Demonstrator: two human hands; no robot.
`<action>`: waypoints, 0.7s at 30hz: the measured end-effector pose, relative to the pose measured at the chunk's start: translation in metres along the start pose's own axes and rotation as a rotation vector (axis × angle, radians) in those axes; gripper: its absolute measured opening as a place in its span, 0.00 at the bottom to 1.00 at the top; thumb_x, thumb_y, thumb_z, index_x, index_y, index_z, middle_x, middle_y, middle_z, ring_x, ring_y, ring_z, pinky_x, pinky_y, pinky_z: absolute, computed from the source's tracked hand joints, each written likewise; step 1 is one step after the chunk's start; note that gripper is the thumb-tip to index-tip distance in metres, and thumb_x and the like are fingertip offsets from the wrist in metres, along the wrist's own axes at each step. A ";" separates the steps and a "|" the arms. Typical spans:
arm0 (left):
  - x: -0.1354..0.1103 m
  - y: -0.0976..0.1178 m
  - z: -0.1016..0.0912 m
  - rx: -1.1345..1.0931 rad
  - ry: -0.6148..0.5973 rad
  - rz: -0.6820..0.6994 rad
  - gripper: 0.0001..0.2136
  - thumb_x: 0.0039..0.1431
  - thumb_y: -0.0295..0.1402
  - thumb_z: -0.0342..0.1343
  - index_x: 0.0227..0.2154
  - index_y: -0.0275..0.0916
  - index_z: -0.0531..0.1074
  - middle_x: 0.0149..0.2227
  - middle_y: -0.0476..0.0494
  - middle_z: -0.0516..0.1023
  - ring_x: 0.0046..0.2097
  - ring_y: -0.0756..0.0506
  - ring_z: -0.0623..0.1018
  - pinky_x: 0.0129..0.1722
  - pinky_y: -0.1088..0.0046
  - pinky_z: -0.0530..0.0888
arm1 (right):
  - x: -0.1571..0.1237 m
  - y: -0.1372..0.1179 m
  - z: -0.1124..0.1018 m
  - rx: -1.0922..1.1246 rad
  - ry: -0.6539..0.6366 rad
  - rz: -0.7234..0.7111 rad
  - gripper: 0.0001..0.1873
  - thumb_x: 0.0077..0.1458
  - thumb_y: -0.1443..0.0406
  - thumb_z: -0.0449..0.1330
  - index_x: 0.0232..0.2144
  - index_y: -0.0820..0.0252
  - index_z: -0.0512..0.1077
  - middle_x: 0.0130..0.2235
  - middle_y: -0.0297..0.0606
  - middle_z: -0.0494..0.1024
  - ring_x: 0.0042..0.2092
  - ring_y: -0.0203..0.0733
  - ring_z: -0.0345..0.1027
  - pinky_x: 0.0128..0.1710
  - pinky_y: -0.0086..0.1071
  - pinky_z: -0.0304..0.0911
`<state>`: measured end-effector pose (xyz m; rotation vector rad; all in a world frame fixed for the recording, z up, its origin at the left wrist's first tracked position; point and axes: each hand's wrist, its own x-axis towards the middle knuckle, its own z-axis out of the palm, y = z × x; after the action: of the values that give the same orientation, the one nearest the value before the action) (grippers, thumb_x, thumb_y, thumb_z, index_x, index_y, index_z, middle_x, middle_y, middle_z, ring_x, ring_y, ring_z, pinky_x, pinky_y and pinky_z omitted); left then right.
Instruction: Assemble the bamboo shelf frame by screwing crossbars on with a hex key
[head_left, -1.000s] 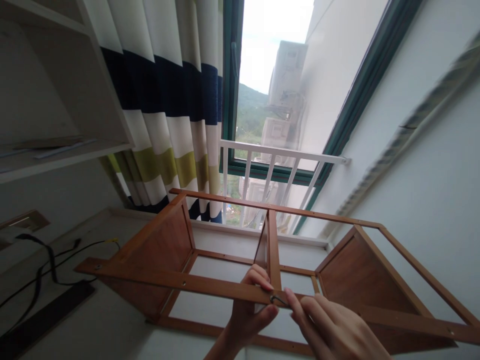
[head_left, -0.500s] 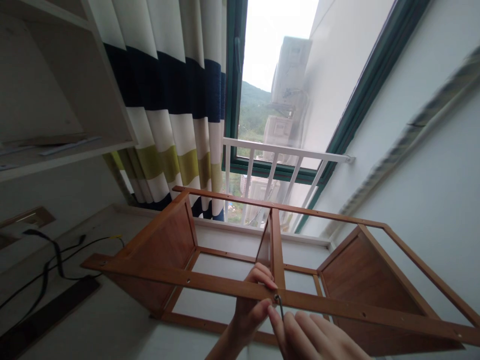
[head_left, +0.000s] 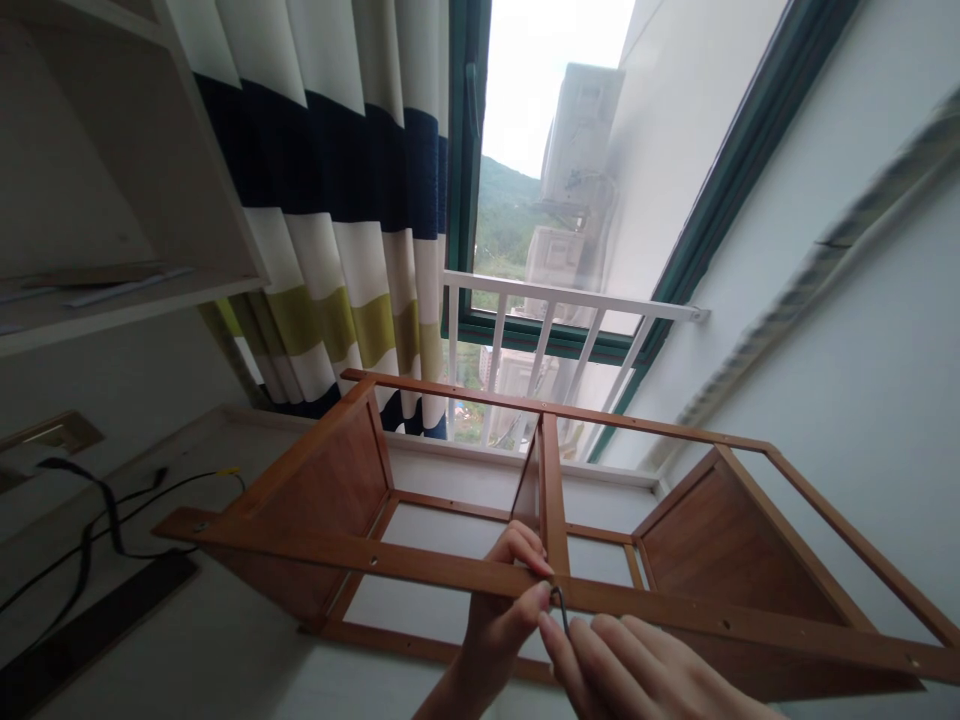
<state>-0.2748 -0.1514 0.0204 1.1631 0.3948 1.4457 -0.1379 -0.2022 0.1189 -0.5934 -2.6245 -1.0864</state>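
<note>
A brown wooden shelf frame (head_left: 442, 574) lies on its side in front of me, with panels at both ends and a divider (head_left: 553, 490) in the middle. My left hand (head_left: 510, 600) is closed around the near rail beside the divider joint, its fingers behind the rail and its thumb in front. The thumb tip is close to the bent end of a dark Allen key (head_left: 562, 608), which sits at a hole in the rail. My right hand (head_left: 630, 665) pinches the long arm of this key below the rail. Any screw in that hole is hidden.
A striped curtain (head_left: 337, 240) and a window with a white railing (head_left: 555, 295) are behind the frame. At left are a white shelf unit (head_left: 150, 300), black cables (head_left: 112, 510) and a dark strip (head_left: 97, 630) on the floor. A white wall rises at right.
The Allen key has turned slightly at the hole, and my right hand has shifted a little to the right with it. My left thumb has moved up closer to the key's bend.
</note>
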 end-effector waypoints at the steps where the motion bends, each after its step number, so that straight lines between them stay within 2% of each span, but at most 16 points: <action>1: 0.000 0.000 -0.001 -0.002 -0.002 -0.003 0.06 0.49 0.34 0.55 0.26 0.39 0.65 0.30 0.49 0.60 0.33 0.50 0.62 0.33 0.76 0.61 | -0.001 0.000 0.000 -0.006 0.006 -0.008 0.19 0.57 0.79 0.42 0.40 0.69 0.71 0.29 0.33 0.76 0.27 0.33 0.70 0.25 0.29 0.63; 6: 0.000 -0.001 -0.002 -0.009 -0.003 -0.053 0.06 0.49 0.34 0.56 0.25 0.38 0.65 0.31 0.49 0.60 0.33 0.50 0.63 0.33 0.75 0.61 | -0.005 0.002 0.002 -0.027 0.017 -0.075 0.21 0.58 0.78 0.41 0.41 0.68 0.72 0.34 0.35 0.78 0.34 0.34 0.71 0.27 0.27 0.65; 12: 0.001 0.003 0.000 -0.009 -0.003 -0.036 0.07 0.48 0.35 0.56 0.24 0.39 0.64 0.30 0.49 0.60 0.33 0.50 0.63 0.33 0.75 0.61 | -0.007 0.011 0.004 -0.065 0.021 -0.199 0.16 0.56 0.73 0.48 0.42 0.66 0.72 0.39 0.35 0.77 0.39 0.38 0.71 0.29 0.26 0.68; 17: 0.000 0.000 -0.002 -0.002 0.012 -0.011 0.07 0.49 0.36 0.57 0.25 0.39 0.65 0.30 0.49 0.60 0.34 0.49 0.62 0.34 0.74 0.61 | -0.009 0.012 0.009 -0.056 0.135 -0.184 0.14 0.56 0.70 0.50 0.38 0.66 0.74 0.37 0.37 0.78 0.37 0.39 0.72 0.27 0.26 0.68; 21: 0.001 0.000 0.000 -0.026 0.026 -0.014 0.09 0.47 0.37 0.58 0.24 0.39 0.65 0.30 0.49 0.60 0.31 0.49 0.61 0.32 0.74 0.61 | -0.013 0.012 0.016 -0.036 0.179 -0.179 0.15 0.55 0.66 0.51 0.39 0.71 0.74 0.38 0.44 0.77 0.39 0.45 0.72 0.30 0.29 0.71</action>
<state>-0.2751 -0.1508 0.0203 1.1202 0.4005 1.4506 -0.1219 -0.1871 0.1104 -0.2576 -2.5433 -1.1807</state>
